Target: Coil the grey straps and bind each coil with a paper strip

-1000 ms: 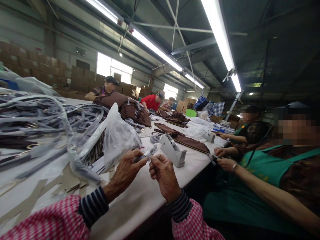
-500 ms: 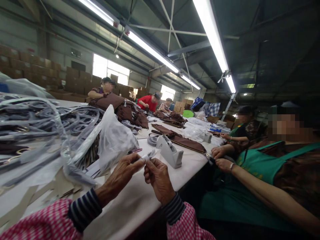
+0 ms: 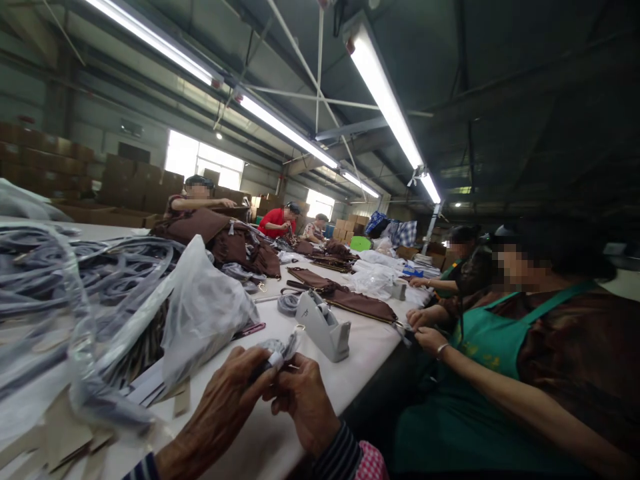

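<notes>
Both my hands are closed on a plastic-wrapped strap point(image 3: 283, 350), a grey bundle with a white band round it. A gold ring point(image 3: 300, 327) shows at its upper end. My left hand point(image 3: 225, 390) grips the bundle from the left. With thumb and fingers, my right hand point(image 3: 303, 393) pinches its lower right side, and the fingertips of both hands nearly meet. Just beyond them stands a grey tape dispenser point(image 3: 324, 327). A small coil of grey wrapped strap point(image 3: 287, 305) lies behind the dispenser.
Many grey wrapped straps point(image 3: 110, 267) heap on the left, beside a translucent plastic bag point(image 3: 205, 310) and beige card pieces point(image 3: 65, 427). Brown bags point(image 3: 350, 300) lie along the table. At the right, a co-worker in a green apron point(image 3: 485, 347) works close by; other people sit farther off.
The view has swung right and my hands have come lower and nearer. The bundle has turned more upright, showing its gold ring. A co-worker across the table has stretched out an arm.
</notes>
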Motion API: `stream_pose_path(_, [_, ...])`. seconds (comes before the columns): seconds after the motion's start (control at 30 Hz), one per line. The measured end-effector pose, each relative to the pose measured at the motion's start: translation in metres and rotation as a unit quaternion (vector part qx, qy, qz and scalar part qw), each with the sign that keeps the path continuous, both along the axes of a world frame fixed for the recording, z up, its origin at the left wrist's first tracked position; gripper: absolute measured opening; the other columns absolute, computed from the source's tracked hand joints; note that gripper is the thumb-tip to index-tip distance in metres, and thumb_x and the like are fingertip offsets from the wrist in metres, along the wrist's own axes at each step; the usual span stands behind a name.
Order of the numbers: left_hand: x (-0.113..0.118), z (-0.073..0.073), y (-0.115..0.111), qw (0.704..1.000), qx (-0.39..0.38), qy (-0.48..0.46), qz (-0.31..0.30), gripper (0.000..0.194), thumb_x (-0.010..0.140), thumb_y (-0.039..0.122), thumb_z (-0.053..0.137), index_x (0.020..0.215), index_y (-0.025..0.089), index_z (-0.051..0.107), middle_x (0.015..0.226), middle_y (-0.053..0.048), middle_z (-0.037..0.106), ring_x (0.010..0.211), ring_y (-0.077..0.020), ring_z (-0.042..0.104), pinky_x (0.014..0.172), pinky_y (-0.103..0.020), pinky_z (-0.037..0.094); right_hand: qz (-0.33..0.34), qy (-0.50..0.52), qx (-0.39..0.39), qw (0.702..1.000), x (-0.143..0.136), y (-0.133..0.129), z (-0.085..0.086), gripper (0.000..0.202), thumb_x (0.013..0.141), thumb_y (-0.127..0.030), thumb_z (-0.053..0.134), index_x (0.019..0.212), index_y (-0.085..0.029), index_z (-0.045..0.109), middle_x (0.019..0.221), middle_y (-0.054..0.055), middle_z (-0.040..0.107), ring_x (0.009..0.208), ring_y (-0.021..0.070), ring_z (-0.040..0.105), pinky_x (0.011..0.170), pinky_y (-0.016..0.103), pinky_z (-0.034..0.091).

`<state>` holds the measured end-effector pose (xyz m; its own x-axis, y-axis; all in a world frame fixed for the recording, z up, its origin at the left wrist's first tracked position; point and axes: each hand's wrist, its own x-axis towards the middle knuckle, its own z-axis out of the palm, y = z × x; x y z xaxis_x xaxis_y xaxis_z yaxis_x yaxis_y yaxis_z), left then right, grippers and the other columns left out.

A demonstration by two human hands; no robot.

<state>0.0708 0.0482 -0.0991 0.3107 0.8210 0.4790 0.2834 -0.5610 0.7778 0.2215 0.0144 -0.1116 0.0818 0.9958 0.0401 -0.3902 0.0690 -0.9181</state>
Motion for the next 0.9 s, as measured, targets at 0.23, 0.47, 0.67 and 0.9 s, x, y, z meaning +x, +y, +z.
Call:
stream_pose_path(0.23, [0.004, -0.006, -0.01, 0.999, -0.027, 0.041, 0.006, 0.034, 0.086, 0.057, 0.055, 0.084, 0.027, 0.069, 0.088, -0.007, 0.071, 0.088, -0.0288, 0.062, 0.08, -0.037, 0.048, -0.037, -0.142, -0.014, 0.989, -0.002, 0.003, -0.004, 0.052, 0.071, -0.041, 0.083, 0.11, -0.016, 0.062, 0.072, 0.002, 0.07, 0.04, 0.012, 0.061, 0.034, 0.016, 0.031])
stream_pose_path(0.47, [0.0, 0.005, -0.014, 0.993, -0.107, 0.011, -0.052, 0.026, 0.093, 0.05, 0.048, 0.088, 0.024, 0.052, 0.075, -0.001, 0.064, 0.078, -0.0234, 0.061, 0.073, -0.032, 0.044, -0.166, -0.32, 0.064, 0.931, 0.01, 0.023, -0.033, 0.036, 0.075, -0.047, 0.084, 0.082, -0.022, 0.059, 0.062, 0.001, 0.064, 0.051, 0.0188, 0.062, 0.04, 0.025, 0.043])
stream_pose_path(0.67, [0.001, 0.008, 0.0, 0.946, -0.292, -0.131, -0.051, 0.02, 0.085, 0.043, 0.054, 0.09, 0.024, 0.049, 0.069, -0.001, 0.062, 0.062, -0.0195, 0.058, 0.048, -0.024, 0.035, -0.315, -0.604, 0.369, 0.632, 0.034, 0.008, -0.028, 0.026, 0.098, -0.031, 0.063, 0.123, -0.023, 0.064, 0.105, 0.012, 0.074, 0.092, 0.0292, 0.072, 0.079, 0.04, 0.058])
stream_pose_path(0.9, [0.018, -0.008, -0.004, 0.94, -0.298, -0.144, -0.085, 0.014, 0.072, 0.02, 0.058, 0.084, 0.021, 0.053, 0.072, 0.001, 0.055, 0.067, -0.0164, 0.053, 0.06, -0.027, 0.041, -0.237, -0.74, 0.498, 0.385, 0.051, 0.018, -0.022, 0.042, 0.096, -0.008, 0.045, 0.135, -0.015, 0.06, 0.111, 0.014, 0.075, 0.103, 0.0282, 0.07, 0.08, 0.036, 0.058])
